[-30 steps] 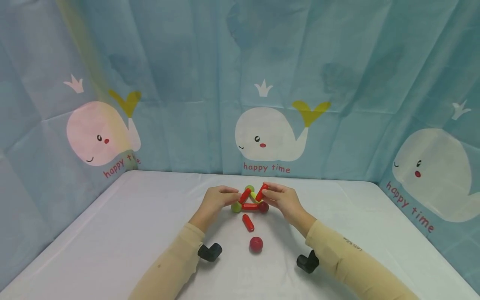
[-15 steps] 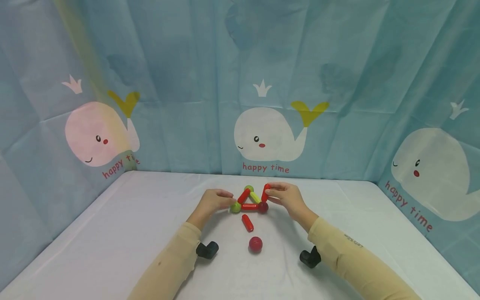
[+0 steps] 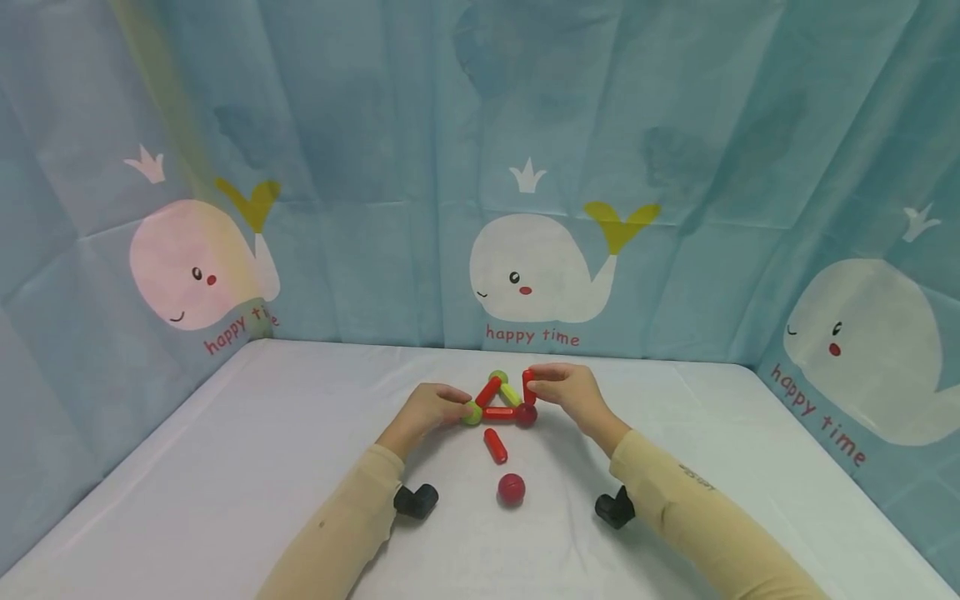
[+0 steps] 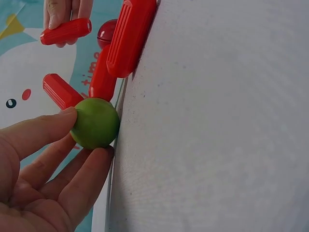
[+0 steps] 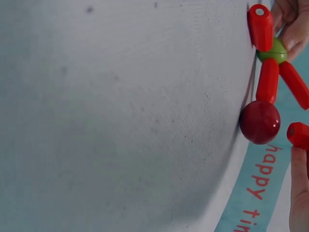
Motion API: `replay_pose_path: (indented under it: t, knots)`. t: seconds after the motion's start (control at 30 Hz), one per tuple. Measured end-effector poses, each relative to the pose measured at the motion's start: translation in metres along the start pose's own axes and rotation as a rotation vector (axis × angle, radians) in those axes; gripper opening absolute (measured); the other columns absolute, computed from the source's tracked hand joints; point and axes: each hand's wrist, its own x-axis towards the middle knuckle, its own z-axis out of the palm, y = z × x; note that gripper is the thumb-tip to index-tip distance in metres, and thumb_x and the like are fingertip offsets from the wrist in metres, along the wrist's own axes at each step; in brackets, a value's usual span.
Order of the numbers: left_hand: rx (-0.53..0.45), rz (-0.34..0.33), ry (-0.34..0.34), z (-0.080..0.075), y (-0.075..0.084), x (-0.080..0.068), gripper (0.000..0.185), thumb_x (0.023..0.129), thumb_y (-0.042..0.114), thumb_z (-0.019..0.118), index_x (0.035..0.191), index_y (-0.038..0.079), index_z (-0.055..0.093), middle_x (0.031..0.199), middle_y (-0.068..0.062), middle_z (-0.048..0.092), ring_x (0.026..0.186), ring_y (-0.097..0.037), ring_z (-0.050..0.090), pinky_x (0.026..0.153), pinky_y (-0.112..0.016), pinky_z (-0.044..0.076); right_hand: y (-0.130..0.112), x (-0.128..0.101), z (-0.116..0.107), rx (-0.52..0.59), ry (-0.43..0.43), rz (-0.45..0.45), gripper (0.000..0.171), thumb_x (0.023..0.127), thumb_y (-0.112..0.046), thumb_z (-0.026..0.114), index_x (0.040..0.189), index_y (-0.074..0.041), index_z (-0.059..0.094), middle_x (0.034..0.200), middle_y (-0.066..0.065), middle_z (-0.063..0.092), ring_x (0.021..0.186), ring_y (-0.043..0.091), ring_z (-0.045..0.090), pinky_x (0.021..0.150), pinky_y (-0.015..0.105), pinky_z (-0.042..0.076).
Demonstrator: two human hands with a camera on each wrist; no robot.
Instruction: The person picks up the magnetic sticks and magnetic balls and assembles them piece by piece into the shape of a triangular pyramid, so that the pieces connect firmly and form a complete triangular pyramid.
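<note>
The blue curtain behind the desk reads "happy time" in red under each white whale; the print at the right edge of the frame is cut off. Small dark lettering on the right sleeve is too small to read. At centre, the left hand pinches the green ball at the lower-left corner of a stick-and-ball triangle. The right hand has a narrow grip on a red stick held upright above the dark red ball; whether they touch cannot be told.
</note>
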Motion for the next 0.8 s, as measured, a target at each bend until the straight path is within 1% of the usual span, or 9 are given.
replay_pose_path:
  t: [0.23, 0.5, 0.63, 0.8]
  knots:
    - [-0.026, 0.026, -0.014, -0.002, -0.001, -0.001, 0.024, 0.085, 0.017, 0.078, 0.108, 0.011, 0.075, 0.118, -0.010, 0.069, 0.099, -0.020, 0.066, 0.095, -0.036, 0.056, 0.003, 0.006, 0.003, -0.010, 0.006, -0.008, 0.034, 0.092, -0.019, 0.070, 0.124, -0.009, 0.069, 0.124, 0.013, 0.070, 0.115, 0.026, 0.068, 0.098, 0.039, 0.054]
    - [-0.017, 0.014, -0.011, -0.001, -0.001, 0.000, 0.024, 0.085, 0.020, 0.078, 0.108, 0.013, 0.076, 0.118, -0.010, 0.069, 0.102, -0.022, 0.064, 0.097, -0.037, 0.055, 0.006, 0.007, 0.008, -0.039, 0.015, -0.020, 0.033, 0.092, -0.018, 0.070, 0.124, -0.010, 0.070, 0.123, 0.012, 0.071, 0.115, 0.026, 0.068, 0.099, 0.039, 0.054]
    - [-0.024, 0.019, -0.015, -0.001, -0.002, 0.000, 0.024, 0.084, 0.019, 0.079, 0.107, 0.012, 0.076, 0.118, -0.010, 0.069, 0.101, -0.021, 0.064, 0.097, -0.038, 0.055, 0.006, 0.008, 0.011, -0.051, 0.011, -0.008, 0.032, 0.092, -0.019, 0.071, 0.124, -0.012, 0.070, 0.123, 0.010, 0.071, 0.114, 0.025, 0.068, 0.099, 0.040, 0.054]
    - [-0.032, 0.028, -0.020, -0.001, -0.001, -0.001, 0.024, 0.084, 0.018, 0.079, 0.107, 0.011, 0.076, 0.117, -0.010, 0.069, 0.100, -0.021, 0.064, 0.097, -0.039, 0.054, 0.006, 0.009, 0.012, -0.059, 0.006, -0.025, 0.031, 0.093, -0.017, 0.070, 0.123, -0.010, 0.070, 0.122, 0.011, 0.071, 0.115, 0.026, 0.068, 0.099, 0.040, 0.053]
